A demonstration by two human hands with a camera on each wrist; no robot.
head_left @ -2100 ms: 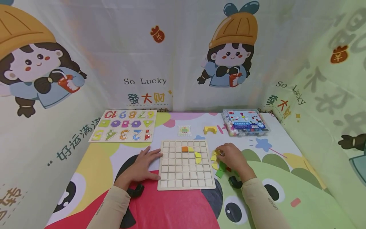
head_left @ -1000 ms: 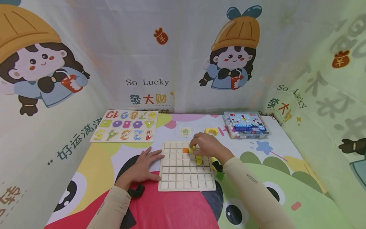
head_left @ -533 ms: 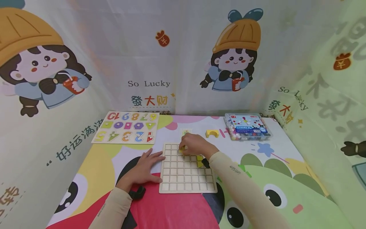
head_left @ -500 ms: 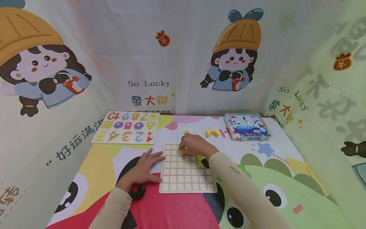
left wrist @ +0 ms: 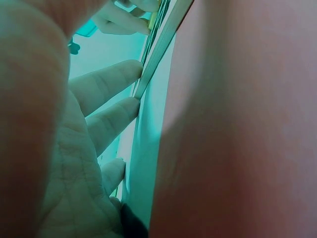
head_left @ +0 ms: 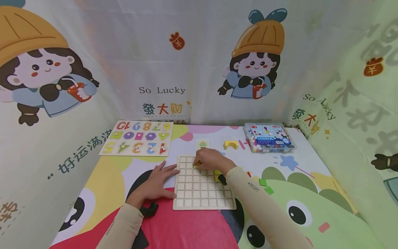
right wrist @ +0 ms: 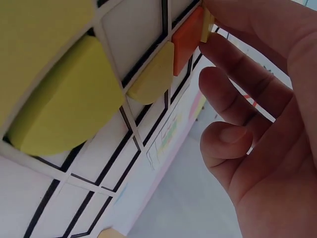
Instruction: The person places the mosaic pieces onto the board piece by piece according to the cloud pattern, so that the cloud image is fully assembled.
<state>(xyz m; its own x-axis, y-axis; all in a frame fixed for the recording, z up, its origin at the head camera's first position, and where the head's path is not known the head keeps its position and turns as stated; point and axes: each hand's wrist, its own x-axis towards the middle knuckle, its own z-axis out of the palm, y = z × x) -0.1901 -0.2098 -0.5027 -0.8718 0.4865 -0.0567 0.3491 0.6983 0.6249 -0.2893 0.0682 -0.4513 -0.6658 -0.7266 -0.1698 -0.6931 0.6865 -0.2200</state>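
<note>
A wooden grid board [head_left: 189,197] lies on the table. My left hand [head_left: 153,183] is spread at its left side; in the left wrist view its straight fingertips [left wrist: 130,69] touch the board's edge. Over the board's back row, my right hand [head_left: 212,159] pinches a small yellow block [right wrist: 205,30] between thumb and finger, right beside an orange square block [right wrist: 187,42]. On the orange block's other side sits a pale yellow rounded block [right wrist: 152,77]. A larger-looking yellow rounded block [right wrist: 74,106] is nearer the right wrist camera. In the head view the right hand hides the orange block.
A number puzzle board [head_left: 103,152] lies back left, a small pattern card [head_left: 203,142] behind the grid. Further right are a yellow arch block [head_left: 230,142] and a clear plastic box [head_left: 268,138]. Green blocks [head_left: 262,182] and a red piece [head_left: 249,174] show beside the right sleeve.
My right hand has gone from the loose blocks right of the board, leftward to the back row, carrying a yellow block; over the last half second it barely shifts. The left hand stays put.
</note>
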